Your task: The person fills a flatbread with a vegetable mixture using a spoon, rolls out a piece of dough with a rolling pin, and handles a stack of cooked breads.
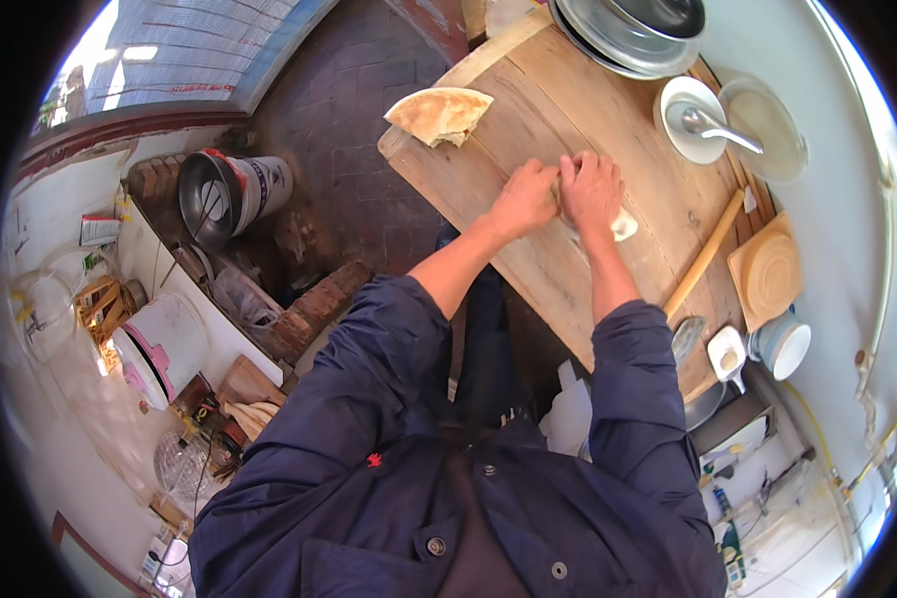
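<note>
My left hand, its fingers curled, bears down on the wooden work board against a piece of pale dough. My right hand lies right beside it, over the same dough. A white end of the dough shows below the right palm; the rest is hidden under my hands. Toward the board's far left corner lies a wedge of browned flatbread with a torn edge. A wooden rolling pin rests to the right, apart from my hands.
A white bowl holding a metal spoon stands at right, near stacked metal pans. Along the wall are a carved wooden mould, a blue-and-white cup, a white scoop and a cleaver blade. A bucket is on the left.
</note>
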Motion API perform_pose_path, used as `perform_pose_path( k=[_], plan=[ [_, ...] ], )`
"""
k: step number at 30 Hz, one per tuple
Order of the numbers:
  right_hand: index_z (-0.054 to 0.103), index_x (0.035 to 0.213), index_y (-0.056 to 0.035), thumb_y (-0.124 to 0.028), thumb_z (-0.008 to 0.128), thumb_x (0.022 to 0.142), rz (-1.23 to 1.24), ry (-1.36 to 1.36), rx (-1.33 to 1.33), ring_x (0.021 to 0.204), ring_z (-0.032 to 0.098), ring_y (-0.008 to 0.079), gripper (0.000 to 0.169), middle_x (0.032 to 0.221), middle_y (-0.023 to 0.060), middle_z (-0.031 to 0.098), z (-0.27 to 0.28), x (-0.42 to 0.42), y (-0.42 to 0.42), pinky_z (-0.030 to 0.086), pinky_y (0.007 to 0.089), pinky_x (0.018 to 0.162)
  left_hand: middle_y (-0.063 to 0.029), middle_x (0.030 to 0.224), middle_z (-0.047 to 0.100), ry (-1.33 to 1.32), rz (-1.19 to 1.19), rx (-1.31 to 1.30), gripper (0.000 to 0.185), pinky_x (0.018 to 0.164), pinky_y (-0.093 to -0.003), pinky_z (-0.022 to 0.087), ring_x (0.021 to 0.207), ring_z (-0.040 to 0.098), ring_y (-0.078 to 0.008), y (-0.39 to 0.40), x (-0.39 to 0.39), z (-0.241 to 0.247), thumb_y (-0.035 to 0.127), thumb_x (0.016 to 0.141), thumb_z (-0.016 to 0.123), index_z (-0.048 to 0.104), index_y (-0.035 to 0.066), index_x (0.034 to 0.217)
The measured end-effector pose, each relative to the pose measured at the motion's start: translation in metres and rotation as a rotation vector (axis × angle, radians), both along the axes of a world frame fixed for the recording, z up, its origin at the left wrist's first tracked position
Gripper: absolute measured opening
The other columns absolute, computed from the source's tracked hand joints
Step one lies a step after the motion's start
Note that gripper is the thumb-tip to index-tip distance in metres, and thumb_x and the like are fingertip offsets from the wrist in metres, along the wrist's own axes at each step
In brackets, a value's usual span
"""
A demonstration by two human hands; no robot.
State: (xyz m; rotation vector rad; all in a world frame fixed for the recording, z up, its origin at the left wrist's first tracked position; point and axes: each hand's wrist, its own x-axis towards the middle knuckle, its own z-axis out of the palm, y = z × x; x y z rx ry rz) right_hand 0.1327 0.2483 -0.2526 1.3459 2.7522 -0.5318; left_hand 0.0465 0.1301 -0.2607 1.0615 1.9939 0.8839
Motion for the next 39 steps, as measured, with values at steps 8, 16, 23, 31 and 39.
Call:
perform_pose_path(
  k=[8, 16, 23, 31, 39],
  plan=[
    [0.074, 0.092, 0.0039, -0.042, 0.062, 0.095, -0.503, 0.097, -0.246, 0.104, 0.064, 0.036, 0.048, 0.099, 0.0247, 0.072, -0.037, 0.12, 0.051, 0.049, 0.0462, 0.093, -0.0243, 0.121, 0.063, -0.135, 0.167, -0.095, 0.054, 0.1, -0.0447, 0.05, 0.117, 0.06, -0.0383, 0.001, 0.038, 0.011, 0.015, 0.078, 0.077, 0.06, -0.004, 0.126],
    [0.068, 0.11, 0.0045, -0.03, 0.073, 0.09, -0.306, 0.305, -0.26, 0.094, 0.067, 0.0355, 0.04, 0.098, 0.0196, 0.07, 0.002, 0.098, 0.028, 0.053, 0.0438, 0.086, -0.0187, 0.099, 0.072, -0.342, 0.365, -0.175, 0.04, 0.08, -0.0372, 0.058, 0.091, 0.074, -0.0278, 0.0, 0.095, -0.017, 0.011, 0.084, 0.076, 0.06, -0.006, 0.116],
    [0.06, 0.128, -0.0032, -0.026, 0.068, 0.091, -0.142, 0.257, 0.2, 0.117, 0.055, 0.0389, 0.045, 0.127, 0.0161, 0.06, -0.007, 0.091, -0.068, 0.044, 0.0517, 0.099, -0.0203, 0.104, 0.074, -0.413, 0.227, -0.063, 0.034, 0.08, -0.0354, 0.057, 0.092, 0.074, -0.0277, -0.04, 0.081, -0.01, 0.005, 0.085, 0.072, 0.063, -0.004, 0.116],
    [0.066, 0.118, -0.0122, -0.033, 0.065, 0.094, -0.1, 0.043, 0.234, 0.119, 0.053, 0.0339, 0.032, 0.123, 0.0103, 0.059, -0.019, 0.05, 0.005, 0.041, 0.0527, 0.098, -0.022, 0.099, 0.069, -0.014, -0.03, -0.122, 0.035, 0.081, -0.0437, 0.054, 0.094, 0.068, -0.0368, 0.013, 0.017, 0.014, 0.018, 0.078, 0.08, 0.067, -0.002, 0.102],
    [0.071, 0.107, -0.0096, -0.035, 0.063, 0.096, -0.185, 0.302, -0.171, 0.103, 0.06, 0.0352, 0.029, 0.103, 0.0128, 0.066, 0.0, 0.074, 0.025, 0.046, 0.0507, 0.09, -0.0236, 0.112, 0.058, -0.048, -0.022, 0.012, 0.049, 0.091, -0.0492, 0.051, 0.108, 0.059, -0.0448, 0.013, 0.043, 0.008, 0.011, 0.076, 0.077, 0.059, 0.002, 0.121]
  ],
)
